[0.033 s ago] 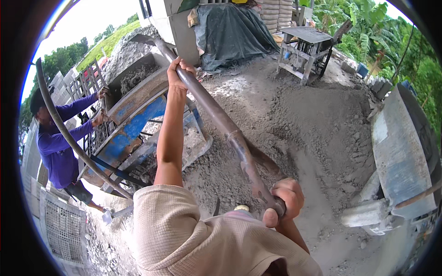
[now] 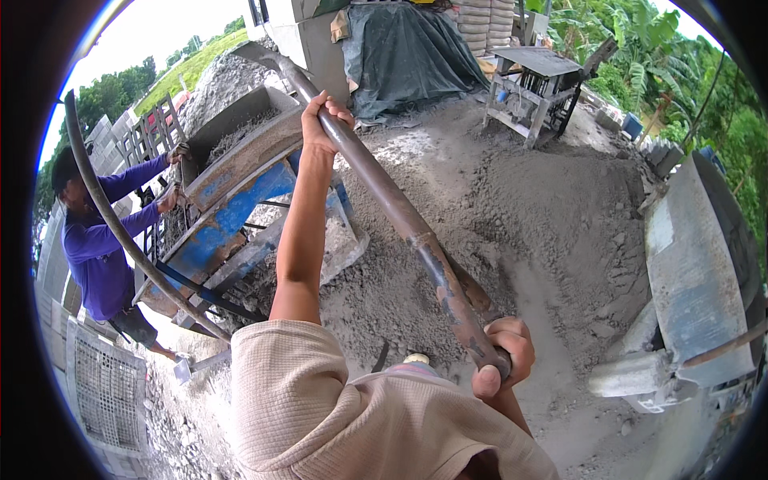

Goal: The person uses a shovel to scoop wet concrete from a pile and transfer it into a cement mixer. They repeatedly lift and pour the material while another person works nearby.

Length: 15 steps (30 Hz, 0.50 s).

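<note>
We are seeing a dark tarp (image 2: 412, 60) hanging in folds beside stacked pale bags (image 2: 482, 28), while a flat-topped stand (image 2: 544, 62) is standing to their right. Leafy plants (image 2: 640, 68) are growing beyond it, a weathered metal sheet (image 2: 696, 264) is curving at far right, and a perforated panel (image 2: 104, 392) is showing at lower left.

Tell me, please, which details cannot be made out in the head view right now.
- Head view: the palms of the left hand and right hand, closed around the brown pole.
- Head view: whatever lies under the dark tarp, which covers it.
- Head view: most of the wearer's legs, behind the beige shirt.
- Head view: the rusty rod's right end, cut off by the dark rim.
</note>
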Each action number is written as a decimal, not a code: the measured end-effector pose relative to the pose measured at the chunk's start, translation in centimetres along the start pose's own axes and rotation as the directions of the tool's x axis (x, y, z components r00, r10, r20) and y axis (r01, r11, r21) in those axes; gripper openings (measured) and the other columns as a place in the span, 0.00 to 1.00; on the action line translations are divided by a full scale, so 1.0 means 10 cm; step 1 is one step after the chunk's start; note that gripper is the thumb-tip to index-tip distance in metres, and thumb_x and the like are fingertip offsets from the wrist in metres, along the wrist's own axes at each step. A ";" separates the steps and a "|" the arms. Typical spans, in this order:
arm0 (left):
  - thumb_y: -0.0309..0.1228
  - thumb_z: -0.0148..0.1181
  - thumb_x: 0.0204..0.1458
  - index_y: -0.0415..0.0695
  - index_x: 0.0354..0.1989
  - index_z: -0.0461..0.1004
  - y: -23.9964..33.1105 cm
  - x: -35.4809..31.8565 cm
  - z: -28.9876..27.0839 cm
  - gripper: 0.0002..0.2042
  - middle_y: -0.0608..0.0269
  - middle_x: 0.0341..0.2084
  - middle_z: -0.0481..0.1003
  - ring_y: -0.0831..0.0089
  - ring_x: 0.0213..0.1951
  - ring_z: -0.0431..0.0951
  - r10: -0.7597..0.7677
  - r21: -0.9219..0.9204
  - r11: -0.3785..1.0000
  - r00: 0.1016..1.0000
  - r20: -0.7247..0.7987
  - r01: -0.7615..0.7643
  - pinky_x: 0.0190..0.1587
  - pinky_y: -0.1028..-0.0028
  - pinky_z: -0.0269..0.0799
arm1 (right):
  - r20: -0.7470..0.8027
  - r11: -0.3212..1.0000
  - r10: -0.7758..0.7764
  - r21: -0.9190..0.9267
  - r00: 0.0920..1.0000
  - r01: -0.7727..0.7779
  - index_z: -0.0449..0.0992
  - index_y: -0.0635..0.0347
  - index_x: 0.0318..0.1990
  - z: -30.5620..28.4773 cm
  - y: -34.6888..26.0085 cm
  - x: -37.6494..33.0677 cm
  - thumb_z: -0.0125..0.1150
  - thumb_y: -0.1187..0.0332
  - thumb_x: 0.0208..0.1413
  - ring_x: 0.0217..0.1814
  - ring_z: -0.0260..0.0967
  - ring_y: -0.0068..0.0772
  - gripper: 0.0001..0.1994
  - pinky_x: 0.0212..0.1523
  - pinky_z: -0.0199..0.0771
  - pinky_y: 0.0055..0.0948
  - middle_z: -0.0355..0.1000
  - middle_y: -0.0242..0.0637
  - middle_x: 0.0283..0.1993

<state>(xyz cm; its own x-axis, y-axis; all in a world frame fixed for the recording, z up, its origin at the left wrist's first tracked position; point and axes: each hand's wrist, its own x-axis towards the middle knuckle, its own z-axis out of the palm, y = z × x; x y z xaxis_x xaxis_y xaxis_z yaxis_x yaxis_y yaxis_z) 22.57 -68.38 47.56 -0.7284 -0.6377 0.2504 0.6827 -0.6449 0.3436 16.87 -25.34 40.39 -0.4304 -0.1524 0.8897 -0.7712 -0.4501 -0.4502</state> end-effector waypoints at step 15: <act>0.36 0.57 0.41 0.49 0.18 0.64 -5.21 -2.74 0.66 0.09 0.70 0.14 0.64 0.72 0.20 0.67 -0.682 -0.246 0.728 0.640 -0.354 0.640 0.30 0.68 0.66 | -0.508 0.748 0.451 -0.234 0.734 -0.621 0.58 0.52 0.18 -4.89 -1.67 -2.26 0.35 0.53 0.54 0.28 0.54 0.27 0.18 0.52 0.50 0.44 0.53 0.29 0.16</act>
<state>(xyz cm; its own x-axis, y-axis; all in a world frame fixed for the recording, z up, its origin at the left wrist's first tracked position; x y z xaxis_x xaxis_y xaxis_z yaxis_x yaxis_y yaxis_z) 6.58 -14.54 28.74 -0.9112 -0.1178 -0.3948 0.0454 -0.9811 0.1881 16.56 28.70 24.07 -0.9019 0.1316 0.4113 -0.4190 -0.0355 -0.9073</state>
